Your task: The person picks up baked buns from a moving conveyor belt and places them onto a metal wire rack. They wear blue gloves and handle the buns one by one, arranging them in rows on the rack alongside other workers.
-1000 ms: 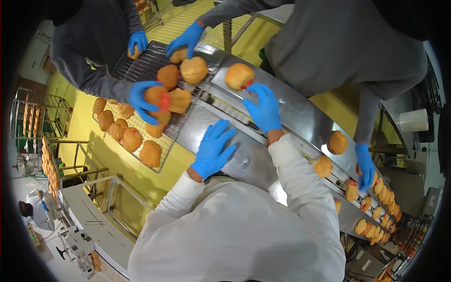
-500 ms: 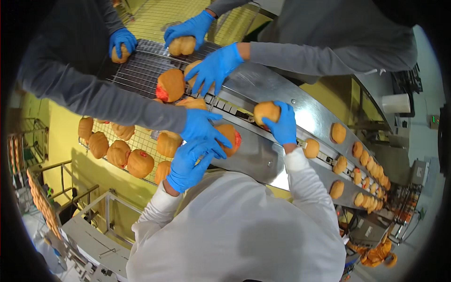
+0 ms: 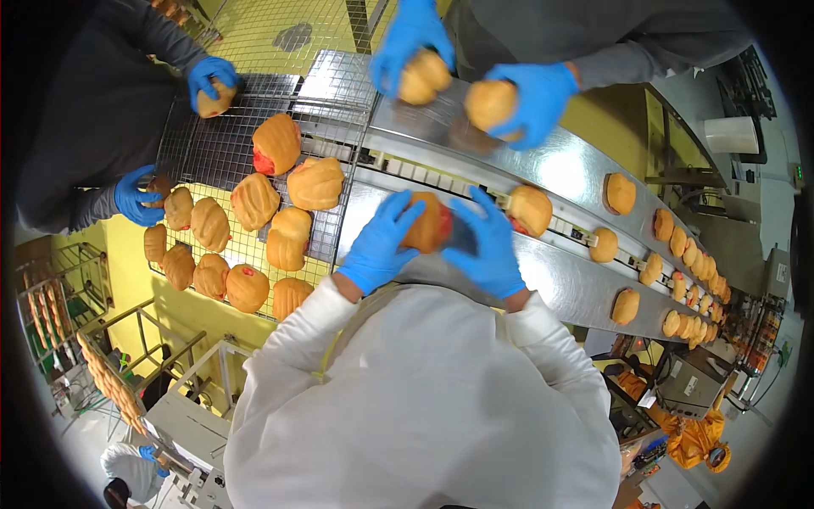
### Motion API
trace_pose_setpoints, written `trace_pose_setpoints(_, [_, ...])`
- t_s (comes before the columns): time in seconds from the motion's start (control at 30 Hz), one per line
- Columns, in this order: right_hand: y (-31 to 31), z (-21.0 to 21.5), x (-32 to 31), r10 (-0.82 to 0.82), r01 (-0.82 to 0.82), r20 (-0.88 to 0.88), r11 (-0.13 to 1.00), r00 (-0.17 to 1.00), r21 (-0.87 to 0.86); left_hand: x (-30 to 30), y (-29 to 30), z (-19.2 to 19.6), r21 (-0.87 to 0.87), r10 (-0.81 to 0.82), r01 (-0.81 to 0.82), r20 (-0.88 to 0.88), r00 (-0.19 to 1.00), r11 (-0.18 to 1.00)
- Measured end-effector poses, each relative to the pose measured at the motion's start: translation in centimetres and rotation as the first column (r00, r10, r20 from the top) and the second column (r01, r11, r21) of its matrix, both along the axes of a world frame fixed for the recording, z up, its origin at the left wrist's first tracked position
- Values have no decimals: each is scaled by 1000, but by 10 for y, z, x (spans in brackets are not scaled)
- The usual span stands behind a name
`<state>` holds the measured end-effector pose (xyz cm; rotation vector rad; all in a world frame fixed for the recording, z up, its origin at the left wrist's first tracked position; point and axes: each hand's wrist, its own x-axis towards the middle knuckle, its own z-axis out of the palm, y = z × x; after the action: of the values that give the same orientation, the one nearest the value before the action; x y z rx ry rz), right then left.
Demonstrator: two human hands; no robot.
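My left hand (image 3: 379, 244), in a blue glove, has its fingers closed around the left side of a golden bun (image 3: 426, 222) with red filling at its right. The bun is at the metal ledge along the conveyor. Across from it, my right hand (image 3: 486, 246) is gloved in blue, fingers spread, with a gap between it and that bun. Just beyond my right fingers, another bun with red filling (image 3: 532, 212) rests on the conveyor's middle track (image 3: 424, 176).
Several buns lie on a wire rack (image 3: 326, 233) to the left. Across the conveyor, a person's gloved hands hold two buns (image 3: 422, 78). A second person's hand (image 3: 136, 197) reaches the rack's left edge. Rows of buns (image 3: 691, 254) run down the conveyor at right.
My right hand has let go of its bun and moved left and down. My left hand has moved right and up, onto a bun. The co-workers' hands have drawn away from the middle.
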<state>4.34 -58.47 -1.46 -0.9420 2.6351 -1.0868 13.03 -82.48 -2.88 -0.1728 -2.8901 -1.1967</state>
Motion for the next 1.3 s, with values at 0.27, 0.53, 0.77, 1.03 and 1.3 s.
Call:
trace_pose_setpoints(0.27, [-2, -31, -29, -22, 20, 40, 999, 999, 45, -19, -84, 30, -511, 287, -263, -33, 957, 818])
trace_pose_setpoints(0.53, [67, -46, -44, 44, 45, -195, 901, 980, 431, -12, -104, 31, -398, 351, -306, 43, 935, 865])
trace_pose_setpoints(0.77, [99, -53, -44, -30, 84, -138, 910, 990, 405, -49, 2, 21, 22, 148, -146, -178, 973, 989])
trace_pose_setpoints(1.03, [41, 9, -29, -361, 465, 326, 814, 874, -347, -71, 53, -28, -320, -158, 94, -178, 971, 943])
trace_pose_setpoints(1.3, [-128, 15, -3, 437, -375, 141, 867, 888, -327, 39, -67, 46, 43, 516, -544, -386, 765, 838])
